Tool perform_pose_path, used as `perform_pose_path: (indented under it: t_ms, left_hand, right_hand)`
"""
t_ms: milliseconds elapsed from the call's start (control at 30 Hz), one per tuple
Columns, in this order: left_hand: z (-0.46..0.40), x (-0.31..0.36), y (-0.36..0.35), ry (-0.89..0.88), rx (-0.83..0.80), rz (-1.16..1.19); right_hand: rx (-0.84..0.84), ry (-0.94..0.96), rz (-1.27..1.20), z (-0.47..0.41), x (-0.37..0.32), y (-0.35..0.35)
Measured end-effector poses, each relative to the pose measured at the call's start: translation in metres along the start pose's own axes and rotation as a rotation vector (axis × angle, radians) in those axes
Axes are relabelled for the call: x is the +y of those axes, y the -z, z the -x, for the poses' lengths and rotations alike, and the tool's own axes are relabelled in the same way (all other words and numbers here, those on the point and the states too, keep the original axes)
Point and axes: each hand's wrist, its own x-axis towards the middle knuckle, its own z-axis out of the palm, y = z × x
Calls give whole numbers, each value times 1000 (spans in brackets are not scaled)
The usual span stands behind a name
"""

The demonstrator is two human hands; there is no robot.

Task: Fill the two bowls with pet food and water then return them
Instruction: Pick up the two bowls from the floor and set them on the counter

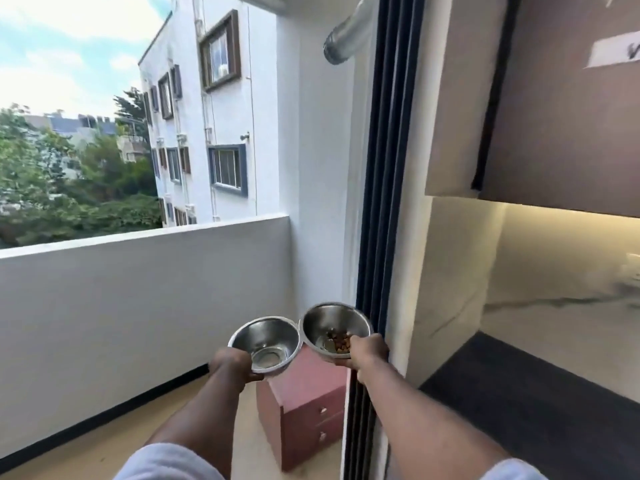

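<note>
Two round steel bowls are held out in front of me, side by side with their rims touching. My left hand (231, 364) grips the near rim of the left bowl (273, 337), which holds clear water at its bottom. My right hand (367, 351) grips the near rim of the right bowl (332, 323), which has a small heap of brown pet food in it. Both bowls hang in the air above a low pink cabinet (304, 410).
The pink cabinet has two small drawers and stands on the balcony floor by the dark sliding-door frame (377, 202). A white parapet wall (138, 289) bounds the balcony at the left and ahead. Indoors at the right are a dark floor (519, 410) and wall cupboards (554, 98).
</note>
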Motion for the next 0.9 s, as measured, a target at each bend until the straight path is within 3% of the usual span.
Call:
perform_pose_path:
  t_ms: [167, 500, 900]
  left_hand:
    - [46, 2, -60, -8, -153, 56]
    - [161, 2, -197, -120, -454, -35]
    - [207, 0, -391, -188, -797, -250]
  right_hand:
    - [165, -15, 71, 4, 18, 99]
    - [404, -90, -132, 27, 47, 283]
    - [696, -208, -267, -1, 106, 426]
